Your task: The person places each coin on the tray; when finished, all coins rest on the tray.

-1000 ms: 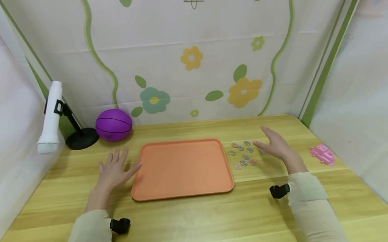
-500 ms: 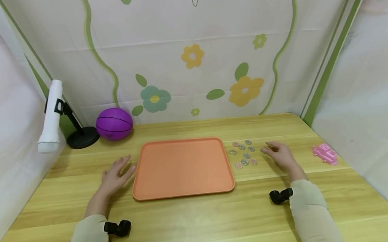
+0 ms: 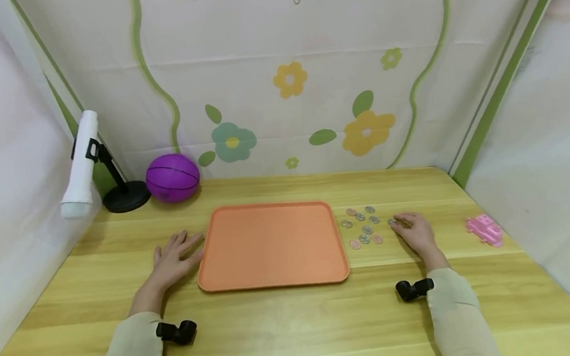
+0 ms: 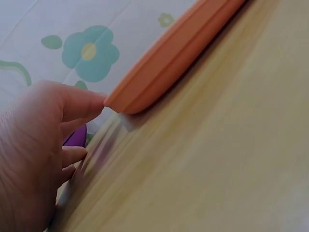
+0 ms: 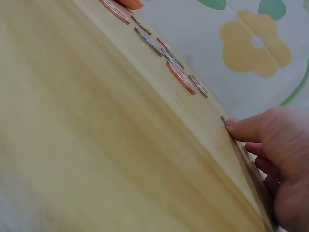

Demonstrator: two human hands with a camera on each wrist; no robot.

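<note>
An orange tray (image 3: 270,246) lies on the wooden table. My left hand (image 3: 172,264) is at its left side, fingers loosely extended, the thumb tip right at the tray's rim in the left wrist view. Right of the tray several silver and copper coins (image 3: 367,230) lie spread flat. A little apart from them, one silver coin (image 3: 391,221) sits at the thumb and index fingertips of my right hand (image 3: 415,235), which pinch it at the tabletop. In the right wrist view only that coin's edge (image 5: 223,120) shows past the thumb; its other side is hidden.
A pink toy vehicle (image 3: 485,230) sits right of my right hand. At the back left are a purple ball (image 3: 172,178) and a white cylindrical device (image 3: 82,166) on a black stand (image 3: 127,196). Flower-patterned cloth (image 3: 279,106) hangs behind the table.
My right hand has come down from above the table to the separate coin, its spread fingers closing on it. My left hand has lowered beside the tray's left rim. The view has shifted slightly.
</note>
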